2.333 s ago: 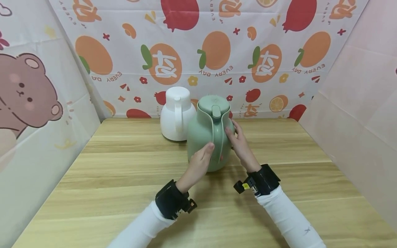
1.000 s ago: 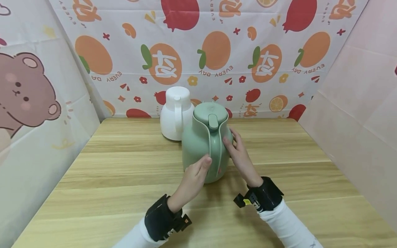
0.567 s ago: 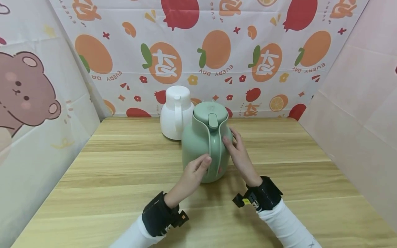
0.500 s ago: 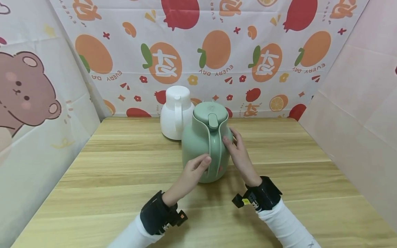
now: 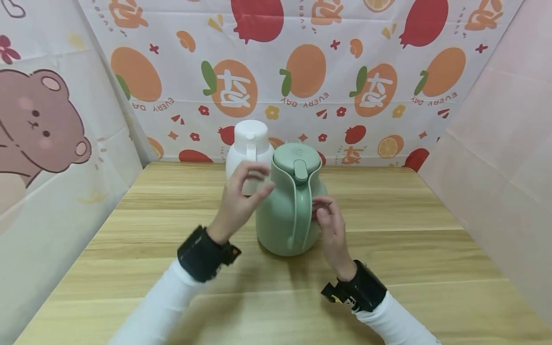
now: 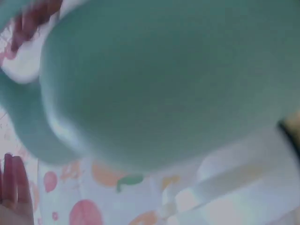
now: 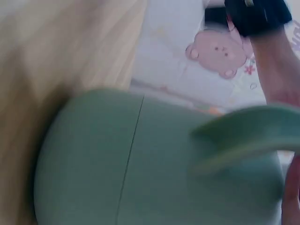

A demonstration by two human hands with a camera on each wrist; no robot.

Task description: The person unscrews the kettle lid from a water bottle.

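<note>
Well, the person's left hand [image 5: 236, 203] hangs by the left side of the green lidded jug [image 5: 278, 220], thumb apart from loosely bent fingers, gripping nothing. The right hand [image 5: 334, 237] is just right of the jug's handle [image 5: 304, 206], fingers slackly curved; whether they touch it, I can't tell. That jug stands upright mid-surface [image 5: 142, 254], handle facing near. A partly hidden white jug [image 5: 251, 130] stands farther left, before a fruit-print cloth [image 5: 306, 69].
</note>
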